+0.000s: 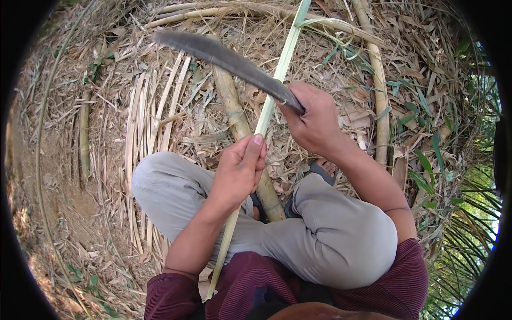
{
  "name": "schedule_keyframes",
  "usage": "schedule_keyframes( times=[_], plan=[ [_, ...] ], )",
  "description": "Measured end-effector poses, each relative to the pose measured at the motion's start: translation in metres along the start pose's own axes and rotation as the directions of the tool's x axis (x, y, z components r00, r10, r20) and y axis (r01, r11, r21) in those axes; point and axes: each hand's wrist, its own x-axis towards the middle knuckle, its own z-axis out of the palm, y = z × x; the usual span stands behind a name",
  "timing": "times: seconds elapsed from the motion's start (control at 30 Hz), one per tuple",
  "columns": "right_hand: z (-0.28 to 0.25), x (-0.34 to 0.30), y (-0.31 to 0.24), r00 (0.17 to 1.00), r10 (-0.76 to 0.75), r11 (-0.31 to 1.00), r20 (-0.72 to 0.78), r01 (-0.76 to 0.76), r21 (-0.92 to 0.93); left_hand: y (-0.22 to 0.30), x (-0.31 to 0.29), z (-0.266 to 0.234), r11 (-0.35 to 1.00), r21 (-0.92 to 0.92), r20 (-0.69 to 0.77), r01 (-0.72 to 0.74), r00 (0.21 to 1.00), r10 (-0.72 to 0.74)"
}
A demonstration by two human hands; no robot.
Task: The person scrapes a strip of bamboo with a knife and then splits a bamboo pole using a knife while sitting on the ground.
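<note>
My left hand (242, 169) is closed round a long pale-green bamboo strip (287, 50), the thumb lying along its face. The strip slants from my lap up past the top edge. My right hand (313, 118) grips a machete (224, 57) near the base of its dark curved blade; the handle is hidden in the fist. Pointing to the upper left, the blade crosses the strip just above my left hand. A thin peeled curl (333, 22) hangs off the strip near its upper end.
A bamboo pole (229, 101) lies on the ground between my feet. To the left are several split strips (140, 106). Another long pole (380, 90) lies at the right, and more canes (197, 13) at the far side. Dry leaves and shavings cover the ground.
</note>
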Motion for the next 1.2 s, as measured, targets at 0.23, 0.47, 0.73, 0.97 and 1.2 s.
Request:
schedule_keyframes(
  times=[0.23,0.47,0.73,0.97,1.2],
  plan=[
    [-0.048,0.039,0.062,0.942,0.168,0.92,-0.289,-0.255,-0.296,-0.01,-0.019,-0.014,0.986,-0.035,0.013,0.163,0.987,-0.162],
    [-0.111,0.025,0.114,0.751,0.503,0.737,-0.428,-0.631,-0.241,-0.002,-0.017,-0.01,0.987,-0.096,0.097,0.129,0.988,-0.12],
    [-0.015,-0.036,0.005,0.958,0.156,0.982,0.242,-0.124,-0.142,0.003,-0.012,-0.006,0.987,-0.115,0.043,0.109,0.994,-0.104],
    [0.004,-0.035,-0.018,0.892,0.045,0.973,0.45,0.063,-0.221,-0.028,-0.008,-0.004,0.967,0.223,-0.118,-0.121,0.982,0.15],
    [0.009,-0.041,-0.002,0.917,-0.087,0.947,0.389,0.197,-0.253,-0.043,-0.007,0.0,0.802,0.477,-0.075,-0.358,0.893,0.444]
  ],
)
